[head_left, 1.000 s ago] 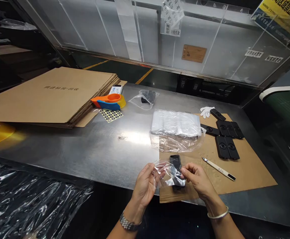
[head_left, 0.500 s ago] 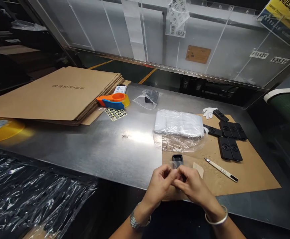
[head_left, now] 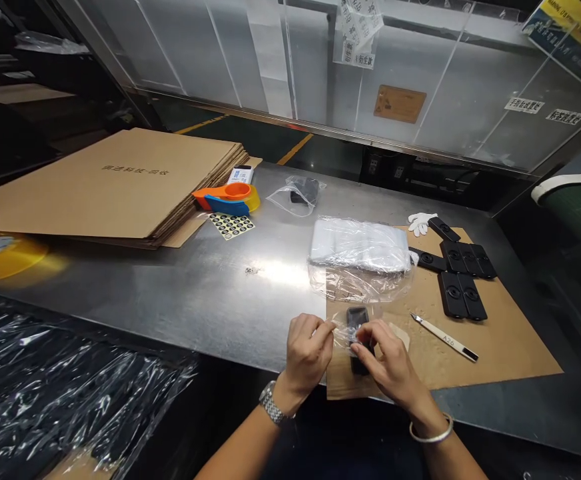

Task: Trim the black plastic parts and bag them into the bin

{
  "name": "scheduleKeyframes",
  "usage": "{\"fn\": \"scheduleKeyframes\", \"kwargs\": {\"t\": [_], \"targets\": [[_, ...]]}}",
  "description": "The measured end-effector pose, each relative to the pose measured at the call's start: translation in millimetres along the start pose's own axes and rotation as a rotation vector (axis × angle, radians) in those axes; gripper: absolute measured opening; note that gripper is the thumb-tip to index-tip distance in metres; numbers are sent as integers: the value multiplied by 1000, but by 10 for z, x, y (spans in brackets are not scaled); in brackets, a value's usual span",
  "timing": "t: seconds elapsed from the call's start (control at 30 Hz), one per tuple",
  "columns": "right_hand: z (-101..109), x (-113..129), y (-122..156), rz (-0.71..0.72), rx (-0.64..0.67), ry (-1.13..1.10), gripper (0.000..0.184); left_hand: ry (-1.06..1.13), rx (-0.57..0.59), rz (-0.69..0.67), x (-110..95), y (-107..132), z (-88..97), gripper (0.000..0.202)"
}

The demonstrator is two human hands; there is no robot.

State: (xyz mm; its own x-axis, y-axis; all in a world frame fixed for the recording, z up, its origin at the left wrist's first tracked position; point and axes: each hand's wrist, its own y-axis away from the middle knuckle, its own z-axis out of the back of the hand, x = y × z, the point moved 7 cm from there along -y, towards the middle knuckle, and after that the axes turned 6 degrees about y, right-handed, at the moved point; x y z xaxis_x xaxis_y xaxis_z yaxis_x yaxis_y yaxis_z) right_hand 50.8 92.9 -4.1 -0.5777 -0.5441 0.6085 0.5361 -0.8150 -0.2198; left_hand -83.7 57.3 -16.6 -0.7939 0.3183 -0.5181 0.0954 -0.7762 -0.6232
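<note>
My left hand [head_left: 306, 348] is closed, thumb and fingertips pinching one edge of a thin clear plastic bag [head_left: 341, 333]. On the bag's other side, my right hand [head_left: 386, 357] has its thumb and forefinger closed on the film. Under the bag, on the brown cardboard sheet [head_left: 510, 347], lies a black rectangular device [head_left: 357, 315]; the bag and my right fingers partly cover it. I cannot tell whether the device is inside the bag. Just beyond sits a wrapped stack of clear plastic bags [head_left: 360, 247].
A white-handled craft knife [head_left: 443, 337] lies to the right, its blade pointing left. Several black devices [head_left: 463, 297] and a white glove [head_left: 420, 223] are behind it. Leftward are an orange tape dispenser [head_left: 228, 198], a sticker sheet [head_left: 231, 225] and stacked flat cardboard [head_left: 120, 187].
My hands have moved apart, the left one leftward, and the clear bag now stretches between them. More of the black device shows.
</note>
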Motion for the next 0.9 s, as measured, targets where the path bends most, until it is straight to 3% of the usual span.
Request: {"fn": "scheduleKeyframes", "kwargs": {"t": [0.1,0.2,0.27,0.37,0.47,0.53,0.63,0.7,0.8,0.9], "targets": [[16,-169,139,-91,-118,88,10,1,-27,46,65,52,-17,18],[-31,-303,292,-191,-206,188,14,52,31,74,100,118,-88,14],[-133,-404,388,-297,-169,281,19,88,70,93,137,155,-133,11],[-305,-573,540,-442,5,399,20,99,70,130,231,189,-164,16],[-262,-682,720,-490,56,386,23,90,29,205,361,197,-168,20],[-150,-706,853,-503,55,302,24,89,17,260,429,196,-186,22],[-49,-637,1025,-529,78,-67,27,131,66,320,446,196,-274,18],[-117,-520,1081,-543,171,-350,30,189,125,348,409,198,-351,18],[-301,-427,1097,-597,303,-554,33,315,238,373,337,199,-448,19],[-375,-581,1082,-696,217,-531,36,454,356,389,294,199,-494,12]]}}
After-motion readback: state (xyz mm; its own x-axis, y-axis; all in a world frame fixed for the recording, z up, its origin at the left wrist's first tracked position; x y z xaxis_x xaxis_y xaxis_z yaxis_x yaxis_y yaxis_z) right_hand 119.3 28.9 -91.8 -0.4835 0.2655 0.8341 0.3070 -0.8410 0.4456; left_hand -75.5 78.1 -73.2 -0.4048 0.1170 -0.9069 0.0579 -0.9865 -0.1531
